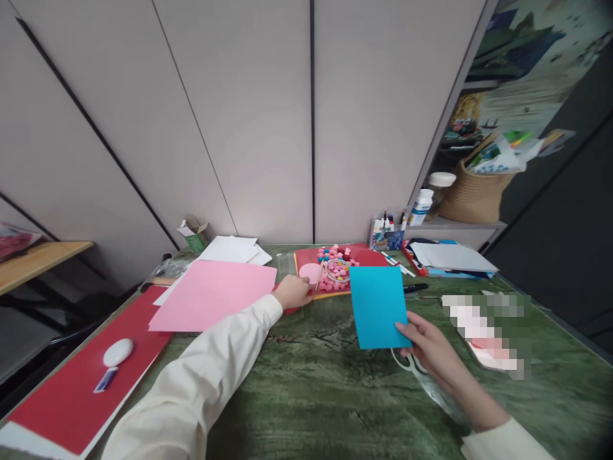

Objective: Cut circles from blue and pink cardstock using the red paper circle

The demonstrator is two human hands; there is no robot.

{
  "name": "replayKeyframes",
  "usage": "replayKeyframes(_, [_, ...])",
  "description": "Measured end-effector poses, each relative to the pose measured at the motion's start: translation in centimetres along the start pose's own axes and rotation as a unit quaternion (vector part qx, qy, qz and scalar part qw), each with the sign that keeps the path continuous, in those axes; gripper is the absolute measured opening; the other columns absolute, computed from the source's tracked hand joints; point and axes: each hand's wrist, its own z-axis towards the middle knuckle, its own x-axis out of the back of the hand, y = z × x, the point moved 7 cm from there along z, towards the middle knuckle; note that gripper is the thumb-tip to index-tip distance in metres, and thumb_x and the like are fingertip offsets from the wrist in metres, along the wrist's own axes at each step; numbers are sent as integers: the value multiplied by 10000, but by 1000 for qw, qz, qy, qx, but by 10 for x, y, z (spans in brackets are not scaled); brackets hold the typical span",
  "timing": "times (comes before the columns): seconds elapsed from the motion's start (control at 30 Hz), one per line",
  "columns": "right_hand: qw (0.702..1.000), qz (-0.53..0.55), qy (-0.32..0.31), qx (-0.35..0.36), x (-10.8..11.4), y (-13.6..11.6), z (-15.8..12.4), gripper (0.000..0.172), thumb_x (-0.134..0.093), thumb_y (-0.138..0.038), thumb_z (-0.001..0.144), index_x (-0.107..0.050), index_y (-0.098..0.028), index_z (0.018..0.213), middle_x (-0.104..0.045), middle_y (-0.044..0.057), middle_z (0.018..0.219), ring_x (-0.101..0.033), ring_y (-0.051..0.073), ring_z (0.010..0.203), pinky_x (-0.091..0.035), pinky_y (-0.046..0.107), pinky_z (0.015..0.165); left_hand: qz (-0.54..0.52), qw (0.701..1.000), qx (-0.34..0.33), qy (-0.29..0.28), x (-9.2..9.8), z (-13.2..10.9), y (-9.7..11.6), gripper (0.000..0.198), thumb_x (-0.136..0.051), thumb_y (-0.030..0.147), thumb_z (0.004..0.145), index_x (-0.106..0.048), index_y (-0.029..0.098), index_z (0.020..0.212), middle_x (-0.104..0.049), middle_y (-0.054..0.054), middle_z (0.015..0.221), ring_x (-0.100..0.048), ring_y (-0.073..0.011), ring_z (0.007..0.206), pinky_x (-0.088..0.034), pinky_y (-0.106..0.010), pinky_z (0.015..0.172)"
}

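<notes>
A person's right hand (425, 342) pinches a bright-blue rectangular paper sheet (377, 306) by its lower corner, above the green wood-grain table (306, 396). The left hand (293, 292) curls beside a thin tan stick (319, 276); its grip is unclear. Work seems early: the blue sheet looks uncut, unmarked.

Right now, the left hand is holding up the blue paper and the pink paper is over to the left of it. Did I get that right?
Not quite: the hand is wrong. The head view shows the right hand holding up the blue paper. The pink paper is over to the left of it, as you said.
</notes>
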Motion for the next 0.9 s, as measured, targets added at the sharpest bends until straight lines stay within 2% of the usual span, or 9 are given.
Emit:
replayKeyframes(0.27, [1000, -9, -9, 2, -7, 5, 0, 403, -670, -372, 695, -588, -184, 1042, -611, 37, 814, -529, 127, 595, -452, 212, 440, 50, 999, 7, 1, 3, 9, -12, 437, -384, 468, 823, -653, 138, 925, -618, -157, 920, -613, -273, 811, -416, -343, 664])
replayKeyframes(0.4, [1000, -16, -12, 3, -8, 6, -1, 392, -665, -376, 698, -591, -187, 1034, -628, 42, 832, -554, 135, 611, -456, 210, 443, 53, 999, 13, 1, 0, 6, -6, 552, -449, 604, 733, -634, 131, 949, -603, -159, 951, -612, -292, 785, -429, -368, 652])
replayKeyframes(0.47, [1000, -18, -14, 2, -8, 7, 0, 397, -670, -375, 692, -590, -184, 1030, -628, 42, 824, -560, 137, 613, -460, 210, 441, 49, 999, 20, 0, -3, 4, -5, 575, -462, 619, 719, -618, 129, 977, -591, -162, 980, -608, -287, 788, -436, -380, 666])
replayKeyframes(0.67, [1000, -14, -18, 4, -13, 8, -1, 403, -684, -376, 671, -594, -160, 999, -617, 41, 783, -547, 121, 584, -468, 203, 425, 13, 998, 57, -10, -6, 5, -17, 359, -486, 400, 828, -539, 133, 1063, -566, -94, 1053, -564, -193, 900, -454, -399, 785])
replayKeyframes(0.77, [1000, -22, -17, 4, -18, 5, -4, 396, -685, -386, 667, -597, -163, 982, -611, 32, 773, -540, 117, 574, -468, 205, 421, -30, 996, 79, 18, 4, 6, -24, 303, -497, 345, 833, -546, 130, 1041, -566, -84, 1049, -560, -191, 916, -455, -402, 795])
replayKeyframes(0.9, [999, -36, -20, 8, -21, 5, -4, 404, -673, -394, 671, -590, -164, 991, -617, 34, 789, -555, 125, 591, -484, 218, 435, -118, 983, 105, 97, 31, -7, -23, 359, -620, 420, 708, -626, 133, 924, -566, -128, 1029, -578, -262, 899, -425, -391, 795])
